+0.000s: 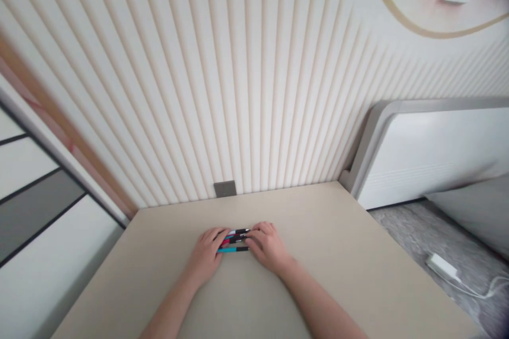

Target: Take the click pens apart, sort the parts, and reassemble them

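Observation:
A small bunch of pens (235, 240) lies on the beige table (326, 243), side by side, with teal, red and black barrels showing. My left hand (207, 251) rests at the left end of the pens, fingers curled onto them. My right hand (267, 245) covers their right end, fingers bent over the tips. Both hands press the pens together from either side. How many pens there are is partly hidden by my fingers.
A ribbed cream wall rises right behind the table, with a grey wall plate (225, 189) at its foot. A white bed frame (421, 153) stands to the right, and a white charger with cable (443, 267) lies on the grey floor. Cabinet panels stand at left.

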{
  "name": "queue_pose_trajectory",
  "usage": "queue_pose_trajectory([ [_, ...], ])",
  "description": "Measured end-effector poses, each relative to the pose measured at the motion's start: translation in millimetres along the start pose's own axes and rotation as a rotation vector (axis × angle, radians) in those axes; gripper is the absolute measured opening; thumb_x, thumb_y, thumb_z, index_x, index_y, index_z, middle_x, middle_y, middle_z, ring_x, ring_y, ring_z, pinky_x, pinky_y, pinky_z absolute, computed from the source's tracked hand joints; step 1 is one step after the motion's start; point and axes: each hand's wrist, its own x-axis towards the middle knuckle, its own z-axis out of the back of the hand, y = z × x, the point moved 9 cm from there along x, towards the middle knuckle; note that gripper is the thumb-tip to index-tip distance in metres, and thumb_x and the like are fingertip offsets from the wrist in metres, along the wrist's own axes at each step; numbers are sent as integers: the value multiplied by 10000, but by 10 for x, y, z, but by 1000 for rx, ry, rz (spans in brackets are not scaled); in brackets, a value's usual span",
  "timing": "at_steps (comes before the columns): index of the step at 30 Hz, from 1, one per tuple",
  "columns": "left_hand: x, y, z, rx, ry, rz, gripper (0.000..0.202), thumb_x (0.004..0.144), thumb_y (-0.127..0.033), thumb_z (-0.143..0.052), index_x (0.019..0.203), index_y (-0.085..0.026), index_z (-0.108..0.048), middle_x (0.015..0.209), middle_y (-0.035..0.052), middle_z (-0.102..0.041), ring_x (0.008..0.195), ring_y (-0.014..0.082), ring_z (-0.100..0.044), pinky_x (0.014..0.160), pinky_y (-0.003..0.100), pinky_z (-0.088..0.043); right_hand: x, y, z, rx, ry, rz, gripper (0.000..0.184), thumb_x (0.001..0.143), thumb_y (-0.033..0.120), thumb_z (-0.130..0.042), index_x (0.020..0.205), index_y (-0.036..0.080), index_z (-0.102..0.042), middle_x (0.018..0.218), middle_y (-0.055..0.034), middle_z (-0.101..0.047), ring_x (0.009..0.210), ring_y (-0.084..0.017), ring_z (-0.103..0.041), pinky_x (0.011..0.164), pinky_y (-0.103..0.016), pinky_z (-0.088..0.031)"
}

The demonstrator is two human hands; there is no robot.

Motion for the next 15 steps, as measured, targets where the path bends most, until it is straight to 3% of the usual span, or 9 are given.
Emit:
queue_pose_trajectory([
  [5,-24,43,-6,-47,-15,13,592,770,-1,-475,1293,-268,-551,1268,57,-586,1173,243,-519,1051,428,-384,-19,40,-80,-27,82,46,230,967,373,-514,1068,243,-675,982,-51,-653,938,-184,-567,852,-328,-392],
  [15,-41,86,13,-53,7,-34,480,869,-109,-534,1307,-302,-551,1233,51,-596,1151,239,-521,1024,416,-399,-65,41,-157,-46,160,84,177,972,296,-507,909,226,-658,899,-36,-670,896,-195,-594,823,-324,-418],
])
